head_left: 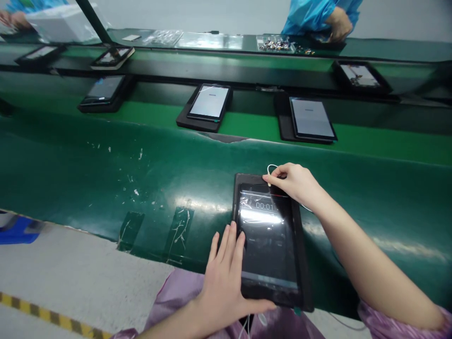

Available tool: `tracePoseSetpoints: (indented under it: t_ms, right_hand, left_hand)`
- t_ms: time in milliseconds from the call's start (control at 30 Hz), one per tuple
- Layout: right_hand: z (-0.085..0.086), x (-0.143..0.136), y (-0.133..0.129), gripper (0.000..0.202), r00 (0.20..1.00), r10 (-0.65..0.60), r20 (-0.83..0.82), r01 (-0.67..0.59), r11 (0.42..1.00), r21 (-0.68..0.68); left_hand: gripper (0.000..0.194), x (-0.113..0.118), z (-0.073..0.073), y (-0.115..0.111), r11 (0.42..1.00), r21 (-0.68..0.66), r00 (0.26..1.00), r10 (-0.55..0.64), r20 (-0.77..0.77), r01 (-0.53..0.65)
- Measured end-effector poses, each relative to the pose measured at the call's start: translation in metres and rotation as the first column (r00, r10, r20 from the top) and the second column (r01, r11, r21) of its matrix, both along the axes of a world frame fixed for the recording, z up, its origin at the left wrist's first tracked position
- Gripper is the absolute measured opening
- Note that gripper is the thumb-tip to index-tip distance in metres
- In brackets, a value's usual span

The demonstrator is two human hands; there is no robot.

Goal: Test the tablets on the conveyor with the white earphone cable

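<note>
A tablet (268, 249) with a dark screen reading 00:01 lies in a black tray (304, 263) at the front edge of the green bench. My left hand (226, 278) rests along its left side and bottom corner, fingers spread and thumb across the lower edge. At the top edge my right hand (294, 181) pinches the white plug of a thin cable (271, 166). The plug's tip is close to the tablet's top edge; whether it is inserted I cannot tell. White earphone wires (248, 325) hang below the tablet.
Beyond the bench runs a green conveyor (247, 115) carrying several tablets, including a lit tablet (210, 101) and another lit tablet (312, 117). Across it, a co-worker's hand (339, 24) is near a tray of small parts (275, 44). A white box (61, 23) stands far left.
</note>
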State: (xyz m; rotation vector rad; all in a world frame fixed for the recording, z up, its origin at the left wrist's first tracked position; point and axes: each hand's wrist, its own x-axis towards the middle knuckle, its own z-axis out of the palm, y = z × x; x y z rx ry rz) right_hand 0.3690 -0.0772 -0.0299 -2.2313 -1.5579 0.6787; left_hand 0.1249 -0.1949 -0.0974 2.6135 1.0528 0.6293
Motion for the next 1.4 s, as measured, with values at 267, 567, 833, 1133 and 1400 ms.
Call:
tracePoseSetpoints:
  t_ms: [267,567,833,1133,1400]
  right_hand:
    - [-0.008,0.01,0.0,0.023,0.995,0.101,-0.002,-0.101,0.994,0.037]
    - [-0.002,-0.005,0.002,0.026,0.986,0.076,0.151,-0.064,0.995,-0.081]
    - [-0.021,0.003,0.003,0.026,0.997,-0.043,-0.058,0.05,0.991,0.12]
    - [-0.015,0.051,0.011,0.026,0.762,-0.204,-0.614,0.46,0.838,0.293]
    - [0.02,0.145,-0.063,0.027,0.33,-0.351,-0.876,0.846,0.521,0.11]
  left_hand:
    - [0.135,0.0,-0.001,0.0,1.0,0.013,1.0,0.008,0.005,-0.008]
    - [0.13,0.0,0.001,0.001,0.998,-0.054,1.0,-0.008,0.005,0.009]
    - [0.129,0.001,0.0,0.0,0.993,-0.121,0.999,-0.013,-0.042,0.007]
    - [0.149,-0.002,-0.001,0.0,0.994,-0.108,1.0,-0.021,0.011,0.022]
    - [0.134,-0.003,-0.005,0.001,0.999,0.005,0.999,-0.05,0.003,0.05]
